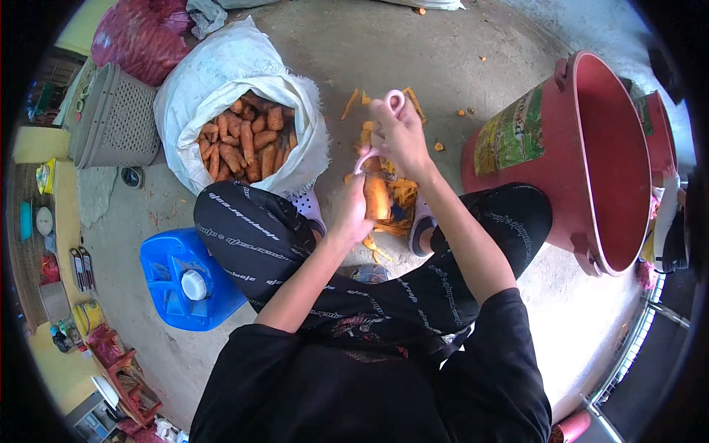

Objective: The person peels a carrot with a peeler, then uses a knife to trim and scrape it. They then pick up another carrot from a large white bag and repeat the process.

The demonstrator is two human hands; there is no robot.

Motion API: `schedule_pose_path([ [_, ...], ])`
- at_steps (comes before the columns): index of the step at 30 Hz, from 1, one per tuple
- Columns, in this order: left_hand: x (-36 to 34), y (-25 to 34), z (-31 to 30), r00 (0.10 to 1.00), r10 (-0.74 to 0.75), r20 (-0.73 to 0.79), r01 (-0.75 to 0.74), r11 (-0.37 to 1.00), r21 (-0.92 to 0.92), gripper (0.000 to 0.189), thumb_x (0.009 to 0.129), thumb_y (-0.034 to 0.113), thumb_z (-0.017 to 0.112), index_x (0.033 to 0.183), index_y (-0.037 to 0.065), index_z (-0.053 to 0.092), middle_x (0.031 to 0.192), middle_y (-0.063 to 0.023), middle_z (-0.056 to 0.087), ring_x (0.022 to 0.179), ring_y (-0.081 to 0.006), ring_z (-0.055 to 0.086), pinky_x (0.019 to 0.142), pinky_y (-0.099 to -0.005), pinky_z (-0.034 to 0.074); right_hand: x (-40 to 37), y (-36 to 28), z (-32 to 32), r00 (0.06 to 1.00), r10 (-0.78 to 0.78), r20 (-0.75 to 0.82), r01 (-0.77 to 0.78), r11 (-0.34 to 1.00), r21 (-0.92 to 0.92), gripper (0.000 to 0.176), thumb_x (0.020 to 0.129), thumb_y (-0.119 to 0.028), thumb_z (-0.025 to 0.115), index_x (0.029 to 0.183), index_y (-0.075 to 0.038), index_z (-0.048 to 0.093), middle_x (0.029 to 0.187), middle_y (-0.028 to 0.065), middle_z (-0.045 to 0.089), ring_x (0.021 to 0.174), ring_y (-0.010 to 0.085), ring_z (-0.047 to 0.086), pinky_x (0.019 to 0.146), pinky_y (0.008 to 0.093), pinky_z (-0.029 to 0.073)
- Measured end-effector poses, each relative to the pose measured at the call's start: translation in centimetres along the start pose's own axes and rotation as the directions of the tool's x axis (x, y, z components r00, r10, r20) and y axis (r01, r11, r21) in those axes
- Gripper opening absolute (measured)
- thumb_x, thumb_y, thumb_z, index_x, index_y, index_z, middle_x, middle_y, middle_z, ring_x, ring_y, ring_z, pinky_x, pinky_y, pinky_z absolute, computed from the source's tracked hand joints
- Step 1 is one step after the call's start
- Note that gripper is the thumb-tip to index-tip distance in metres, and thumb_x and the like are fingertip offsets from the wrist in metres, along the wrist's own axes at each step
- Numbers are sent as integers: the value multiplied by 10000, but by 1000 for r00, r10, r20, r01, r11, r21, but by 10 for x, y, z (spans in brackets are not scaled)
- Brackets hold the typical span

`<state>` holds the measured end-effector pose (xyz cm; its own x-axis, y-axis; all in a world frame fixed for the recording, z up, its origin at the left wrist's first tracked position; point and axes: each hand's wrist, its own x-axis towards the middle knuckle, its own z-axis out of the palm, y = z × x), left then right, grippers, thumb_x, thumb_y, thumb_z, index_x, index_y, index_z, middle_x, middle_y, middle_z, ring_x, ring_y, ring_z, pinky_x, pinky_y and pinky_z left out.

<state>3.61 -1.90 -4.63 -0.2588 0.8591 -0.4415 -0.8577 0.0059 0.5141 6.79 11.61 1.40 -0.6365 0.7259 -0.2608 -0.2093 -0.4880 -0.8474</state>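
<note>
My left hand (351,213) is wrapped round a thick orange carrot (377,199), whose peeled side faces up between my knees. Closed on a pink-handled peeler (395,102), my right hand (402,142) is just above the carrot's far end. The peeler's looped handle end sticks out past my fingers, and a pink curved part shows near my left hand; its blade is partly hidden. Orange peelings (402,193) lie on the floor beneath, between my feet. To the left, a white woven sack (214,81) stands open with many unpeeled carrots (247,140) inside.
A large red bucket (521,140) with a worn label stands to my right. A blue jerrycan (170,295) is beside my left knee. Behind the sack stand a grey perforated basket (118,118) and a red mesh bag (140,40). Scraps of carrot dot the concrete floor (443,66).
</note>
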Motion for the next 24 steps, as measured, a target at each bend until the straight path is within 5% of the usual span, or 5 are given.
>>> schedule_pose_path([
  [6,-3,3,-3,999,-25,-32,29,991,128,355,991,397,379,1115,81,483,859,-56,553,722,-162,559,660,-316,496,22,1,-10,997,17,-79,-14,999,45,141,924,-167,521,906,-119,389,646,-27,394,465,54,384,384,230,361],
  [11,-10,-15,-5,999,2,-38,14,907,420,400,986,426,382,1044,55,520,844,-62,569,697,-166,573,629,-308,500,93,23,-49,983,-129,-132,96,968,-230,176,911,-168,516,903,-94,356,704,26,461,474,95,460,415,323,502],
  [14,-10,4,7,992,-103,-78,116,973,201,420,983,433,385,1023,45,541,838,-65,584,680,-166,574,652,-309,499,124,42,-71,968,-167,-188,127,969,-210,204,903,-163,487,975,-28,351,658,63,458,488,158,509,405,356,520],
  [17,-9,8,1,989,-114,-97,127,981,145,410,966,439,431,1059,54,538,803,-74,590,656,-177,587,644,-313,501,115,22,-55,929,-273,-251,68,790,-610,203,920,-177,475,967,-5,379,695,86,525,516,169,547,456,336,500],
  [24,3,14,3,987,-98,-125,89,993,-76,405,964,410,436,1169,66,498,855,-55,549,733,-173,546,659,-318,462,69,-25,-43,936,-344,70,286,630,-722,238,970,-238,458,1071,-34,390,669,80,551,584,161,593,526,296,489],
])
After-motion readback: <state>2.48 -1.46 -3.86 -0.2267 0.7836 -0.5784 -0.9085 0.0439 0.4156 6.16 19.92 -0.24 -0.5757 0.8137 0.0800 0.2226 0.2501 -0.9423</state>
